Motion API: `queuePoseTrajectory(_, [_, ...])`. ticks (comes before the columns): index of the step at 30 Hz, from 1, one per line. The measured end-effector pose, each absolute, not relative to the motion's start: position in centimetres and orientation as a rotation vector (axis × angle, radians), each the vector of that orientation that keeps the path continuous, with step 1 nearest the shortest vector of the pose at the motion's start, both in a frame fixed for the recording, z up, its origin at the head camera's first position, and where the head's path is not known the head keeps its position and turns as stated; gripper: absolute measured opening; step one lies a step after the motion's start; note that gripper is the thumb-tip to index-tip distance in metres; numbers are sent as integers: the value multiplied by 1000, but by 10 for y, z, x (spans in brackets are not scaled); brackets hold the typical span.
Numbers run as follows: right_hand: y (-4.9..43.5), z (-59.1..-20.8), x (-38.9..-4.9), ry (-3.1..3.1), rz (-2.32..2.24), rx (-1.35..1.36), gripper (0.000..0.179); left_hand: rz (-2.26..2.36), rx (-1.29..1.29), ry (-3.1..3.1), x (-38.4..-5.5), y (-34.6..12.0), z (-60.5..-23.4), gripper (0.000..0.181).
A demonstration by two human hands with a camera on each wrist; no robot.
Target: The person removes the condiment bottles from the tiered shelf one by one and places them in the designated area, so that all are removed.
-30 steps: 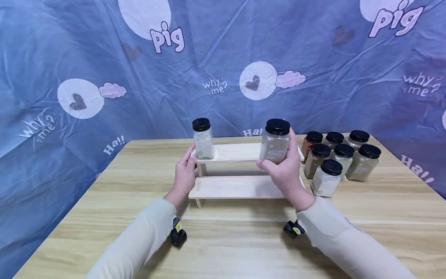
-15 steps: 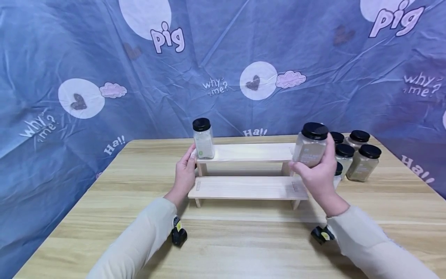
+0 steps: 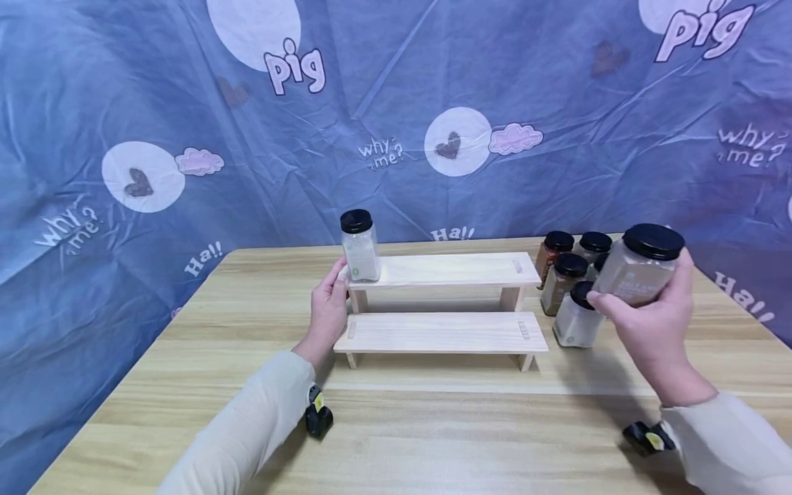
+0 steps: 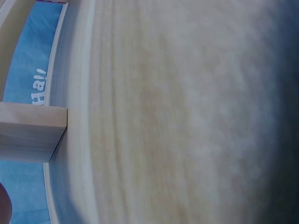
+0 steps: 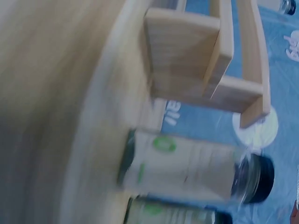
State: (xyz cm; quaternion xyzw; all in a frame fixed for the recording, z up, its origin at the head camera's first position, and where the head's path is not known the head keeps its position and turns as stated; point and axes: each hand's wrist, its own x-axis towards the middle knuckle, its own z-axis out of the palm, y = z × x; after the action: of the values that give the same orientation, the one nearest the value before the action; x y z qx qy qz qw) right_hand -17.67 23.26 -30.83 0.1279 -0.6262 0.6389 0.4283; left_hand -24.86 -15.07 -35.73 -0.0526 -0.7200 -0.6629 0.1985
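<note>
My right hand point(image 3: 658, 323) grips a spice jar point(image 3: 637, 275) with a black lid and grey-brown contents, held tilted in the air at the right. Part of the jar group is hidden behind it. At the middle, my left hand point(image 3: 328, 306) holds the left end of a two-tier wooden rack point(image 3: 445, 333), thumb in front and other fingers partly hidden. On the rack's upper tier, by that hand, stands a jar of white contents point(image 3: 361, 254). The right wrist view shows the rack point(image 5: 187, 56) and a white-filled jar point(image 5: 187, 165), but not the held jar.
Right of the rack stand several black-lidded jars: a red-brown one point(image 3: 547, 261), a brown one point(image 3: 559, 292) and a white one point(image 3: 578, 323) among them. The wooden table point(image 3: 433, 433) runs to a blue printed cloth point(image 3: 396, 82) behind.
My right hand has carried its jar rightward from above the rack's upper tier to beside the jar group. My left hand and the white-filled jar on the rack have stayed put.
</note>
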Motion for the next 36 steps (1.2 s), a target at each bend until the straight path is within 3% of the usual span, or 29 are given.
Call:
queuePoseTrajectory(24, [303,-340,-169,-2138,1438,65,93,-1751,-114,-2031,-248,-148,-354,37])
queuePoseTrajectory(32, [316,-350,-167,-2421,1215,-143,74,-1758,-108,-2031,-247,-149,-356,38])
queuePoseTrajectory(36, [318,-355,-168,-2531,1126,-184,73,-1754,-117,-2034,-246,-148,-358,39])
